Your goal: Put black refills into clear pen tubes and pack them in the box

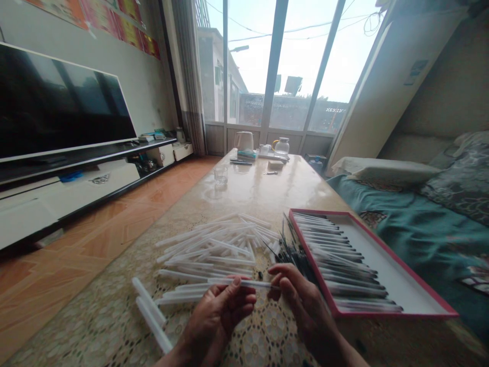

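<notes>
My left hand (227, 300) pinches a clear whitish plastic tube (248, 282) between thumb and fingers, and the tube lies level, pointing right. My right hand (294, 293) is closed at the tube's right end, on what looks like a thin dark stick whose tip meets the opening; the fingers hide most of it. Beyond my left hand lies a loose pile of similar tubes (214, 244). Thin black sticks (292, 252) are heaped beside the pile. A pink-rimmed tray (397, 255) on the right holds a row of filled tubes (344, 265) with dark contents.
Several tubes (151, 311) lie left of my left wrist. A small black piece (260, 275) sits just beyond the held tube. Farther along the table (183, 204) are a drinking glass (220, 176), a glass jug (281, 146) and a kettle-like container (244, 141). A sofa (405, 219) borders the right side.
</notes>
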Tool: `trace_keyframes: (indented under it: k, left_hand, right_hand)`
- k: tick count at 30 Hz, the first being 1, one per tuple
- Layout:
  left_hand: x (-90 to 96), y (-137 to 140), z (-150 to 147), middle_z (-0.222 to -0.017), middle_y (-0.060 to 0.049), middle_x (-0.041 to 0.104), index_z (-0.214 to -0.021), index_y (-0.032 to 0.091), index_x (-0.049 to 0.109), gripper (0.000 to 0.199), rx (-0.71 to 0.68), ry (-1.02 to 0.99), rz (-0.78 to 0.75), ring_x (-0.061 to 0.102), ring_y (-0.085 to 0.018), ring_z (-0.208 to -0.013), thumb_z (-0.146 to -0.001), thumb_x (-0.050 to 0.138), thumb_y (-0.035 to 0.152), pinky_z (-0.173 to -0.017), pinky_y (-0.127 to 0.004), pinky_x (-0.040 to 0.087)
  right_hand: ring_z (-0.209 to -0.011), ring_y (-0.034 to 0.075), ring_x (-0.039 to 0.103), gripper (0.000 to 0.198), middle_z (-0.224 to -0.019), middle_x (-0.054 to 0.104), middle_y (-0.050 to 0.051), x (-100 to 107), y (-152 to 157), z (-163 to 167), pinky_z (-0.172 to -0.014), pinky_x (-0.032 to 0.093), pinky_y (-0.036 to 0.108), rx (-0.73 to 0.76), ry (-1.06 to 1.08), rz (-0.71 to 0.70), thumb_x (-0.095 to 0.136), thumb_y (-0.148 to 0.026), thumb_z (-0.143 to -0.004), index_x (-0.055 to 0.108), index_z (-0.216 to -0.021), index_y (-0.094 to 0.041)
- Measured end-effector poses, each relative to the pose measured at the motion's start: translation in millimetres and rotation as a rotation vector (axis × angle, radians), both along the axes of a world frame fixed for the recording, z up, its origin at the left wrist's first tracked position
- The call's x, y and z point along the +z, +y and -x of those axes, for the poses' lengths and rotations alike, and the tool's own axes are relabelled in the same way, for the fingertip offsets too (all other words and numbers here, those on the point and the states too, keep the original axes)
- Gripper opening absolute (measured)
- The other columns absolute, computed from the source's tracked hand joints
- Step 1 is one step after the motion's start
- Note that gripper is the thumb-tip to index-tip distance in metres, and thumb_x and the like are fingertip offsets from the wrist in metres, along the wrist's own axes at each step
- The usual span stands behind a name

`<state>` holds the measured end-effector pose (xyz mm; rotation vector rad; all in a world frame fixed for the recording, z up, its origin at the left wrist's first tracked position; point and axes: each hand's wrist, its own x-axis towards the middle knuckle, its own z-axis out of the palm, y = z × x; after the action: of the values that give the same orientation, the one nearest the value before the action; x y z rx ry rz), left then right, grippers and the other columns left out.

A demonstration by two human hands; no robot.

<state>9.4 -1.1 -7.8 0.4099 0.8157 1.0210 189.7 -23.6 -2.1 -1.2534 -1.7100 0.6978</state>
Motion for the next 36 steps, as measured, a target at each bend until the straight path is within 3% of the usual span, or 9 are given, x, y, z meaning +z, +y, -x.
trace_keyframes:
  k: [3,7,10,15,18,23,26,36]
  left_hand:
    - [3.2,4,1,-0.07,-0.009,0.072,-0.075,0.01,0.066,0.009,0.109,-0.021,0.061,0.069,-0.014,-0.062,-0.079,0.058,0.01,-0.059,-0.021,0.056]
    - [5.6,10,4,-0.067,-0.009,0.072,-0.072,0.01,0.065,0.018,0.18,-0.042,0.083,0.068,-0.014,-0.057,-0.083,0.051,0.008,-0.056,-0.021,0.057]
    - [3.6,10,6,-0.068,-0.01,0.073,-0.075,0.009,0.066,0.016,0.173,-0.034,0.054,0.069,-0.014,-0.059,-0.082,0.051,0.008,-0.057,-0.021,0.057]
    - [-1.2,7,5,-0.07,-0.009,0.073,-0.079,0.01,0.066,0.009,0.16,0.028,-0.004,0.069,-0.016,-0.062,-0.079,0.057,0.008,-0.06,-0.024,0.057]
    - [-1.9,5,4,-0.069,-0.009,0.073,-0.076,0.011,0.065,0.007,0.158,0.065,-0.018,0.069,-0.017,-0.063,-0.077,0.059,0.008,-0.061,-0.026,0.057]
    - [-0.6,4,2,-0.07,-0.009,0.073,-0.076,0.011,0.066,0.006,0.108,0.077,-0.031,0.069,-0.018,-0.063,-0.075,0.061,0.008,-0.063,-0.027,0.057]
    - [-0.4,4,2,-0.072,-0.009,0.073,-0.077,0.01,0.066,0.005,0.086,0.075,-0.04,0.069,-0.018,-0.065,-0.074,0.063,0.009,-0.065,-0.027,0.056]
    - [0.9,3,0,-0.072,-0.008,0.074,-0.078,0.011,0.066,0.005,0.053,0.075,-0.038,0.069,-0.017,-0.066,-0.073,0.066,0.013,-0.065,-0.027,0.056]
  right_hand:
    - [-0.062,0.013,0.056,0.037,-0.07,0.06,0.001,1,3,-4,-0.056,0.043,0.022,-0.085,0.036,0.019,0.019,-0.032,-0.097,0.053,-0.092,-0.02]
    - [-0.075,0.017,0.053,0.016,-0.079,0.058,0.003,-5,10,-6,-0.067,0.041,0.026,-0.106,-0.397,-0.115,0.043,-0.02,-0.09,0.059,-0.084,-0.021]
    - [-0.079,0.018,0.052,0.017,-0.081,0.058,0.003,-11,14,-3,-0.069,0.039,0.028,-0.089,-0.686,-0.174,0.052,-0.008,-0.082,0.061,-0.084,-0.023]
    - [-0.073,0.019,0.051,0.014,-0.076,0.058,0.002,-19,19,0,-0.066,0.037,0.03,-0.076,-0.878,-0.243,0.058,-0.008,-0.078,0.06,-0.077,-0.022]
    - [-0.071,0.018,0.052,0.014,-0.074,0.057,0.001,-17,15,0,-0.066,0.037,0.029,-0.093,-0.744,-0.211,0.051,-0.009,-0.082,0.056,-0.077,-0.021]
    - [-0.06,0.012,0.05,0.007,-0.067,0.052,-0.002,-5,4,3,-0.054,0.04,0.022,-0.11,-0.129,0.034,0.047,-0.021,-0.086,0.051,-0.081,-0.019]
    - [-0.063,0.013,0.053,0.007,-0.07,0.056,-0.001,-1,2,7,-0.057,0.043,0.021,-0.046,0.107,0.141,0.048,-0.024,-0.085,0.051,-0.082,-0.019]
    - [-0.068,0.013,0.056,0.004,-0.074,0.059,0.001,-5,5,11,-0.061,0.045,0.022,0.012,0.279,0.16,0.052,-0.023,-0.083,0.053,-0.084,-0.018]
